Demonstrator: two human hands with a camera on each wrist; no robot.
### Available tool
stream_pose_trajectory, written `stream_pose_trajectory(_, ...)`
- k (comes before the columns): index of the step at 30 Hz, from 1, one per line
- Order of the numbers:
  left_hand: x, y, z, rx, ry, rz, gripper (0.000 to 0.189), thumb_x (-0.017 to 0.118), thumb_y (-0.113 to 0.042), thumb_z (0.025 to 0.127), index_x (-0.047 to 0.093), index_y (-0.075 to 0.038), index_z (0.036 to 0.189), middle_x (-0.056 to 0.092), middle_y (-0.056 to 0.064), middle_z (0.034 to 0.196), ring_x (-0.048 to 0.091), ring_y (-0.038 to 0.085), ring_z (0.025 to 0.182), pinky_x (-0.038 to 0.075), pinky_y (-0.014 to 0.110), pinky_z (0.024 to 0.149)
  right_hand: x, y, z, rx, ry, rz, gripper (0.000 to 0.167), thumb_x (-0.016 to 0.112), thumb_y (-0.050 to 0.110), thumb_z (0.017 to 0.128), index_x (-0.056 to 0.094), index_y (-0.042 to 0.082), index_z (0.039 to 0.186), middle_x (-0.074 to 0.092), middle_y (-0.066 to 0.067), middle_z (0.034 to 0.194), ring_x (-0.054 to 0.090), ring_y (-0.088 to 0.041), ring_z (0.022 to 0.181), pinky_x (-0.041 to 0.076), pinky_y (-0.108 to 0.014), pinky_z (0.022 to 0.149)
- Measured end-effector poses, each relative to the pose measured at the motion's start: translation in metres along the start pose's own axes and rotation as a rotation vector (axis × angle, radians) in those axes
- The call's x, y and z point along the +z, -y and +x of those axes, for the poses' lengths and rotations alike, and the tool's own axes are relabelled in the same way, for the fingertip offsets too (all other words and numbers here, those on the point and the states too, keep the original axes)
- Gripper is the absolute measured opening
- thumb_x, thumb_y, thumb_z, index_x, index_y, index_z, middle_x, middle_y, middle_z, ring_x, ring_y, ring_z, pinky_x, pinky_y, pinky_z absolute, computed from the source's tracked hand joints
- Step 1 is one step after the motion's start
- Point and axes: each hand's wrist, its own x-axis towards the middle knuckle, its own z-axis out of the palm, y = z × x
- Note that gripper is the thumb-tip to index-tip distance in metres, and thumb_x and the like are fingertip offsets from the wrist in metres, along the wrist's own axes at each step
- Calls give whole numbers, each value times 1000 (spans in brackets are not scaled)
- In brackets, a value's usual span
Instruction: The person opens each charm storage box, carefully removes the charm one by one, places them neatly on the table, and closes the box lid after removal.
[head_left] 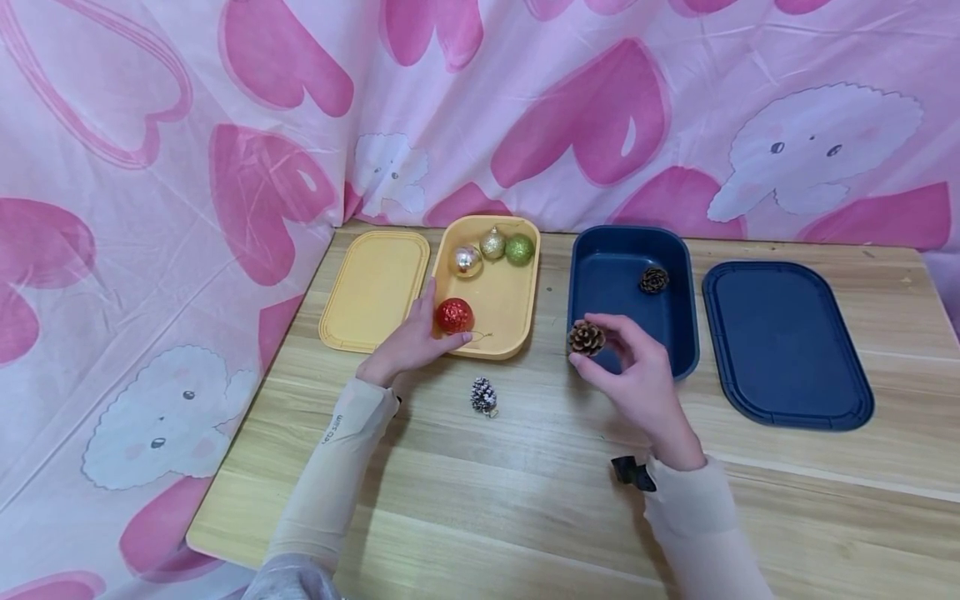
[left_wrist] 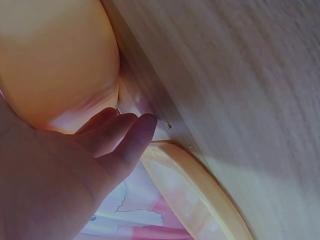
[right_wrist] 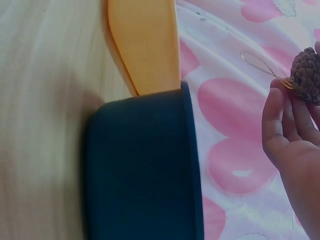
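In the head view my right hand [head_left: 636, 367] pinches a brown pine cone [head_left: 587, 338] between thumb and fingers, over the near left part of the navy box [head_left: 607, 275]. A gold loop of string hangs from this pine cone [right_wrist: 305, 75] in the right wrist view. Another brown pine cone [head_left: 654, 280] lies inside the navy box. At the near left corner of the yellow box [head_left: 495, 321], my left hand [head_left: 412, 337] rests with its fingers extended along the outside wall. Its thumb reaches over the rim, close to a red glitter ball [head_left: 454, 316] lying inside.
Silver, gold and green balls [head_left: 519, 249] sit at the yellow box's far end. A small white-tipped pine cone [head_left: 483, 396] lies on the wooden table [head_left: 510, 500]. The yellow lid [head_left: 375, 290] is left of its box, the navy lid [head_left: 787, 342] right of the other.
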Motion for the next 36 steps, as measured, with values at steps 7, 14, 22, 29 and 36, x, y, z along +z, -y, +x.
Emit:
stream_pose_trajectory(7, 1, 0, 1, 16, -4, 1, 120, 63, -67, 79, -19, -19, 153, -7, 14, 163, 13, 37, 148, 23, 53, 117, 8, -4, -7, 85, 61, -21, 46, 75, 2, 81, 58, 0, 124, 60, -15, 127, 56, 0, 109, 44, -8, 95)
stream_pose_trajectory(14, 1, 1, 2, 25, -12, 0, 120, 64, -65, 80, -19, -20, 153, -5, 16, 163, 15, 39, 147, 25, 54, 116, 16, -5, -9, 165, 118, -6, 48, 76, 9, 82, 58, 5, 126, 60, -13, 127, 58, -6, 105, 48, -10, 89)
stream_pose_trajectory(22, 1, 0, 1, 21, -11, 1, 120, 63, -66, 80, -19, -19, 153, -8, 13, 163, 11, 37, 148, 22, 53, 117, 21, -6, -14, 201, 172, -64, 49, 77, 12, 82, 58, 6, 127, 64, -10, 119, 60, -13, 101, 51, -16, 88)
stream_pose_trajectory(29, 1, 1, 1, 17, -12, -5, 118, 64, -64, 81, -20, -21, 152, -9, 12, 163, 12, 37, 148, 23, 53, 118, 27, -9, -17, 262, 235, -86, 52, 77, 16, 82, 56, 6, 129, 67, -9, 112, 64, -19, 97, 55, -26, 85)
stream_pose_trajectory(36, 1, 0, 0, 11, -8, -7, 119, 63, -66, 80, -19, -20, 153, -8, 12, 163, 10, 35, 149, 23, 52, 118, 32, -13, -20, 323, 281, -122, 55, 79, 17, 80, 57, 5, 128, 68, -9, 107, 66, -18, 88, 55, -23, 77)
